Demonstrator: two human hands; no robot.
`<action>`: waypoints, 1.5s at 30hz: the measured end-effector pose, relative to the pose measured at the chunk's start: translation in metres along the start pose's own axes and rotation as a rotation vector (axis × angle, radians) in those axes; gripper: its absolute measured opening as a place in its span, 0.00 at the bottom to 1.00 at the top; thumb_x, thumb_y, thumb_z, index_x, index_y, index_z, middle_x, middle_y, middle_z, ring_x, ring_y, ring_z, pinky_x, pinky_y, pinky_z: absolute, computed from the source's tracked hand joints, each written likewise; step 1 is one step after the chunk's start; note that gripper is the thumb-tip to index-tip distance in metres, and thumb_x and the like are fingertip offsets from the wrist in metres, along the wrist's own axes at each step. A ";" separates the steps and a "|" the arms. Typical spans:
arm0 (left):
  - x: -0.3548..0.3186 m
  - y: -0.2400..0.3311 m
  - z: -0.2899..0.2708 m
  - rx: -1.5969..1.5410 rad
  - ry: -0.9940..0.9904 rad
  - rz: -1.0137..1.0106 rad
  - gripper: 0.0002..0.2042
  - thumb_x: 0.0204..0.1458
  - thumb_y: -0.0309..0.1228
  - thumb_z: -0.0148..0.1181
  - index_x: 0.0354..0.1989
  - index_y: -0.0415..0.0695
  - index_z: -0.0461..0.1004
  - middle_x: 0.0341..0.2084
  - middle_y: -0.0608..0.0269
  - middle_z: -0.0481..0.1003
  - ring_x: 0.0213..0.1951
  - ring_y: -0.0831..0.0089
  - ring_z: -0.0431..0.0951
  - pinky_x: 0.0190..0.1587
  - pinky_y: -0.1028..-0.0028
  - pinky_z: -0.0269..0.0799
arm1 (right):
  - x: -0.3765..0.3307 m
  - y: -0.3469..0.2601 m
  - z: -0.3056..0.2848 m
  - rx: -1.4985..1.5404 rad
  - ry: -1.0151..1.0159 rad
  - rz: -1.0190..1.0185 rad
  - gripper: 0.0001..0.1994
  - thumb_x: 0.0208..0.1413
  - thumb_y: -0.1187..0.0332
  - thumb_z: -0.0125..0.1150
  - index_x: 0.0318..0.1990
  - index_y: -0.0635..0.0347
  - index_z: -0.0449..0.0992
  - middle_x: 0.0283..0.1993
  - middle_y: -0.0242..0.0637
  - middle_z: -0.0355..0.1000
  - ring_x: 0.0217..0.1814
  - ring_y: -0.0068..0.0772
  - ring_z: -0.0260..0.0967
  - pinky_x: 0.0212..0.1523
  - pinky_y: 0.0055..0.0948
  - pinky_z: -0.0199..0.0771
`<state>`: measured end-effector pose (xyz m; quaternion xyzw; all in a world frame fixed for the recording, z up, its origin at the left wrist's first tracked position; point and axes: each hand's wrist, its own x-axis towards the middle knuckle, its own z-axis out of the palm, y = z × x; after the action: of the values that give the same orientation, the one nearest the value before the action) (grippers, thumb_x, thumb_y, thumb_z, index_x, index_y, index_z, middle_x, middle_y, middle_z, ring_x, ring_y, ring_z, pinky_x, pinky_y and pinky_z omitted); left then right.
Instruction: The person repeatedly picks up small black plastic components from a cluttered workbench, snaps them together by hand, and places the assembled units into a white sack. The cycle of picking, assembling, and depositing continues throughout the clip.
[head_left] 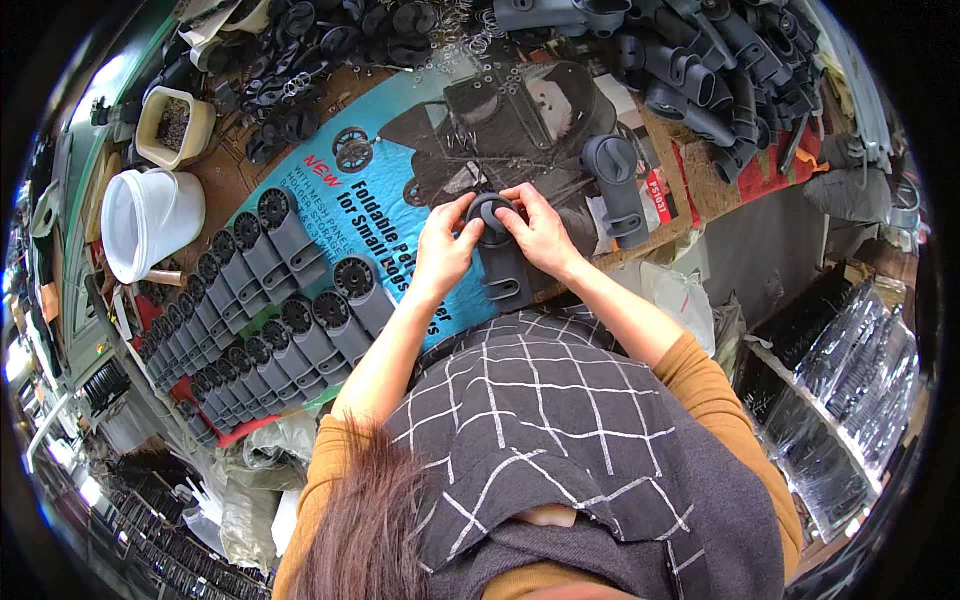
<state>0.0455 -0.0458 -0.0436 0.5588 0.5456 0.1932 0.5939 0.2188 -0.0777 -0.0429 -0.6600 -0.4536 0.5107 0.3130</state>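
In the middle of the bench's near edge lies a dark grey plastic bracket (504, 272) with a round black cap (490, 216) at its far end. My left hand (447, 246) grips the cap's left side, thumb and fingers bent around it. From the right, my right hand (541, 232) presses its thumb on the cap while its fingers curl over the far rim. The cap's underside is hidden. To the right rests a similar grey bracket (617, 190) with a round cap fitted. Printed blue and black cardboard (390, 150) lies under the work.
Rows of grey brackets (285, 235) with round ends stand at left. Beyond them are a white bucket (152, 222) and a cream tub (174, 128) of small parts. Black caps (290, 120), metal rings (480, 45) and loose grey brackets (690, 75) pile along the far side.
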 end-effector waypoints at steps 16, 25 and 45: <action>0.001 0.035 -0.010 -0.166 0.304 -0.001 0.27 0.43 0.44 0.68 0.47 0.37 0.70 0.41 0.56 0.71 0.43 0.68 0.71 0.47 0.70 0.68 | -0.036 -0.050 -0.002 -0.184 -0.038 0.057 0.38 0.46 0.44 0.64 0.56 0.66 0.62 0.49 0.56 0.71 0.54 0.49 0.69 0.51 0.39 0.69; -0.012 0.050 -0.012 -0.635 0.231 0.030 0.29 0.59 0.57 0.36 0.43 0.42 0.72 0.37 0.62 0.76 0.38 0.71 0.75 0.44 0.71 0.70 | -0.059 -0.089 -0.003 0.373 -0.177 0.030 0.28 0.48 0.51 0.62 0.49 0.66 0.67 0.38 0.45 0.73 0.40 0.29 0.71 0.42 0.30 0.70; -0.024 0.097 -0.006 -1.047 0.245 -0.111 0.21 0.62 0.44 0.39 0.36 0.39 0.73 0.32 0.58 0.77 0.35 0.67 0.76 0.44 0.69 0.70 | -0.082 -0.090 0.006 0.346 -0.040 0.035 0.31 0.47 0.48 0.63 0.49 0.67 0.66 0.40 0.51 0.73 0.43 0.39 0.72 0.46 0.35 0.69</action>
<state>0.0693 -0.0340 0.0528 0.1319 0.4703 0.4712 0.7344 0.1828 -0.1180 0.0663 -0.5936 -0.3535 0.5996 0.4039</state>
